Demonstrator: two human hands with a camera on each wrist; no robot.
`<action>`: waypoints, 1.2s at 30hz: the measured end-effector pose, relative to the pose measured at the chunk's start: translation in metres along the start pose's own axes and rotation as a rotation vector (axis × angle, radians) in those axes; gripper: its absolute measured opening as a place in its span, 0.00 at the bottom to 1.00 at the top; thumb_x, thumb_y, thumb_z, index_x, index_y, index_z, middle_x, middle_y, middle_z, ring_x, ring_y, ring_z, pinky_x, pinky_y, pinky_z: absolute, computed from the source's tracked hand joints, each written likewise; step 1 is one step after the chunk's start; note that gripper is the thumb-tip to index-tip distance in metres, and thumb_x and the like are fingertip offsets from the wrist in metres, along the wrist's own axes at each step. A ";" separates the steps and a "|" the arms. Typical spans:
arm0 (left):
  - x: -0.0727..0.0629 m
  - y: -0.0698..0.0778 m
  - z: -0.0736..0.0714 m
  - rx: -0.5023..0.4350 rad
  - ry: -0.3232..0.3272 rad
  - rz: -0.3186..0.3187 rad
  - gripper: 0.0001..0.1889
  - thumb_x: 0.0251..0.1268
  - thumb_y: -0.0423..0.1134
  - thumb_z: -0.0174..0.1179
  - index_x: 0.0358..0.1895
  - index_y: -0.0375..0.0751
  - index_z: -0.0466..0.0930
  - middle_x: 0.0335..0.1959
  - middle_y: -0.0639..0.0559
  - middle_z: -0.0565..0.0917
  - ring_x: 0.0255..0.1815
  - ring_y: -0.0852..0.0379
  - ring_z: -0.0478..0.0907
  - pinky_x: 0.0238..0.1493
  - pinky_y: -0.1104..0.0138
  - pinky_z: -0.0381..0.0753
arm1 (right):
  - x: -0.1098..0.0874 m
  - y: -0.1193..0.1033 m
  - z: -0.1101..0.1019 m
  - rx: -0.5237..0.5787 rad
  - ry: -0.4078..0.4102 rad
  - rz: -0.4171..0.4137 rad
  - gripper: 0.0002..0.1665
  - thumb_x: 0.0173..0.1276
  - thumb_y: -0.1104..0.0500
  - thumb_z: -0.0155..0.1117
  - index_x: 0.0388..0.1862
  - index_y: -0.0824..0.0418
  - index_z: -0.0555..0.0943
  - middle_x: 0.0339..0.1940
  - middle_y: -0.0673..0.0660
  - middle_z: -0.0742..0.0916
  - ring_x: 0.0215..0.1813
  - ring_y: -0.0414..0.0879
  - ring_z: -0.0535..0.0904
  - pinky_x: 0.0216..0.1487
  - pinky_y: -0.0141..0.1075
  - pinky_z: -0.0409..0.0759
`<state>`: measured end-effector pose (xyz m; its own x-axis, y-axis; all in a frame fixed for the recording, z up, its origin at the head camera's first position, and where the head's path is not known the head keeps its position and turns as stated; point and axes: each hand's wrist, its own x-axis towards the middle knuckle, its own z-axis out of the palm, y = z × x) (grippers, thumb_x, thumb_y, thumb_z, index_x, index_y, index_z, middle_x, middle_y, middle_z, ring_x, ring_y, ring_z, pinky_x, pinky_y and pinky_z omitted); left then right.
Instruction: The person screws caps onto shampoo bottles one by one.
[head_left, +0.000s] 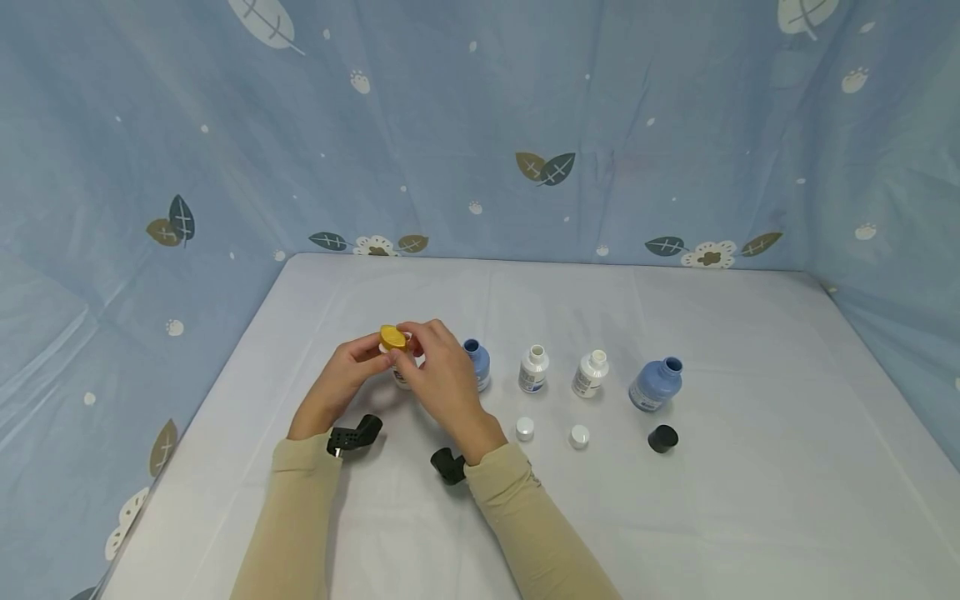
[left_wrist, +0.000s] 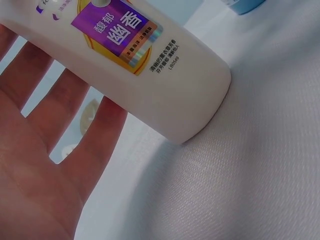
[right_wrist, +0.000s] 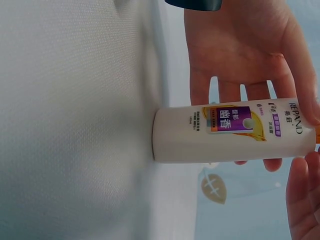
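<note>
A white body wash bottle (right_wrist: pixel 175 135) with a purple label and a yellow cap (head_left: pixel 392 337) stands upright on the white-covered table, between both hands. My right hand (head_left: pixel 448 379) pinches the cap, thumb on the near side and fingers on the far side; its other fingers pass behind the bottle in the right wrist view. From the left, my left hand (head_left: pixel 335 385) holds the top of the bottle just beside the cap. In the left wrist view, the left fingers (left_wrist: pixel 75 107) reach behind the bottle. The hands hide much of the bottle in the head view.
An uncapped blue bottle (head_left: pixel 481 367) stands just right of the right hand. Farther right are two open white bottles (head_left: pixel 533 372) and another open blue bottle (head_left: pixel 655 387), which leans. Nearer lie two white caps (head_left: pixel 524 429) and a black cap (head_left: pixel 663 438). A patterned blue curtain (head_left: pixel 480 125) surrounds the table.
</note>
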<state>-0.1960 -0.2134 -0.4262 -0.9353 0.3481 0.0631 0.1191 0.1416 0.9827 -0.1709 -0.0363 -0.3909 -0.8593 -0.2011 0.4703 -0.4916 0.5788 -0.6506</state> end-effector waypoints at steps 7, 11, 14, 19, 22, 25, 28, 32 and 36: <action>0.000 0.003 0.001 -0.008 0.003 -0.010 0.21 0.62 0.38 0.55 0.59 0.40 0.69 0.49 0.50 0.76 0.48 0.54 0.70 0.48 0.64 0.70 | 0.000 0.000 0.000 0.007 0.006 -0.017 0.20 0.61 0.52 0.60 0.52 0.56 0.76 0.30 0.44 0.73 0.31 0.38 0.72 0.31 0.22 0.67; -0.003 0.014 0.005 0.000 0.019 -0.029 0.21 0.61 0.36 0.56 0.57 0.36 0.70 0.44 0.51 0.77 0.42 0.55 0.69 0.46 0.65 0.71 | 0.000 0.000 0.001 0.002 0.006 -0.030 0.21 0.61 0.51 0.60 0.53 0.56 0.76 0.29 0.45 0.73 0.31 0.36 0.70 0.30 0.21 0.66; -0.002 0.011 0.003 0.010 0.023 -0.024 0.21 0.61 0.35 0.56 0.58 0.37 0.70 0.46 0.52 0.76 0.43 0.55 0.68 0.46 0.65 0.71 | 0.000 0.000 0.002 -0.001 0.003 -0.033 0.23 0.61 0.50 0.60 0.54 0.55 0.75 0.29 0.45 0.73 0.30 0.34 0.69 0.30 0.21 0.66; 0.002 -0.001 -0.001 0.011 0.013 -0.004 0.22 0.60 0.38 0.57 0.59 0.41 0.70 0.50 0.49 0.75 0.45 0.53 0.69 0.45 0.64 0.71 | -0.001 0.000 0.002 0.002 -0.015 -0.032 0.26 0.61 0.49 0.60 0.57 0.54 0.72 0.29 0.45 0.73 0.30 0.34 0.67 0.28 0.22 0.65; 0.002 -0.002 -0.001 0.008 0.010 -0.003 0.22 0.60 0.41 0.57 0.59 0.42 0.70 0.50 0.48 0.75 0.45 0.53 0.69 0.45 0.64 0.71 | -0.001 0.000 0.001 0.005 -0.027 -0.040 0.26 0.62 0.49 0.59 0.58 0.54 0.72 0.30 0.44 0.73 0.30 0.34 0.67 0.28 0.22 0.65; 0.002 -0.001 -0.001 0.003 0.005 -0.002 0.22 0.60 0.41 0.57 0.58 0.42 0.70 0.49 0.48 0.75 0.45 0.53 0.70 0.46 0.63 0.71 | -0.001 0.000 0.000 0.017 -0.023 -0.043 0.23 0.64 0.52 0.55 0.58 0.54 0.72 0.31 0.44 0.73 0.30 0.33 0.67 0.29 0.22 0.66; 0.002 -0.001 -0.001 -0.005 0.002 -0.002 0.22 0.60 0.40 0.57 0.58 0.42 0.71 0.49 0.48 0.75 0.46 0.52 0.70 0.47 0.62 0.71 | -0.001 0.000 -0.001 0.046 -0.002 -0.033 0.22 0.64 0.58 0.51 0.58 0.55 0.72 0.33 0.46 0.73 0.32 0.34 0.69 0.31 0.22 0.68; 0.001 0.001 0.000 -0.015 0.002 -0.014 0.21 0.61 0.37 0.56 0.58 0.40 0.70 0.49 0.49 0.76 0.46 0.53 0.71 0.48 0.62 0.70 | -0.001 0.001 -0.001 0.082 0.013 -0.031 0.25 0.61 0.62 0.51 0.59 0.53 0.71 0.44 0.48 0.74 0.40 0.37 0.72 0.37 0.23 0.71; -0.001 0.008 0.001 -0.023 -0.002 -0.024 0.21 0.62 0.34 0.54 0.59 0.37 0.68 0.50 0.51 0.75 0.48 0.55 0.71 0.49 0.62 0.70 | 0.000 0.001 -0.001 0.097 -0.025 -0.061 0.29 0.61 0.62 0.51 0.63 0.52 0.67 0.59 0.46 0.71 0.56 0.38 0.67 0.49 0.28 0.70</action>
<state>-0.1935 -0.2113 -0.4188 -0.9370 0.3472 0.0388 0.0885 0.1285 0.9877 -0.1712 -0.0344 -0.3909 -0.8303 -0.2542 0.4961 -0.5531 0.4860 -0.6767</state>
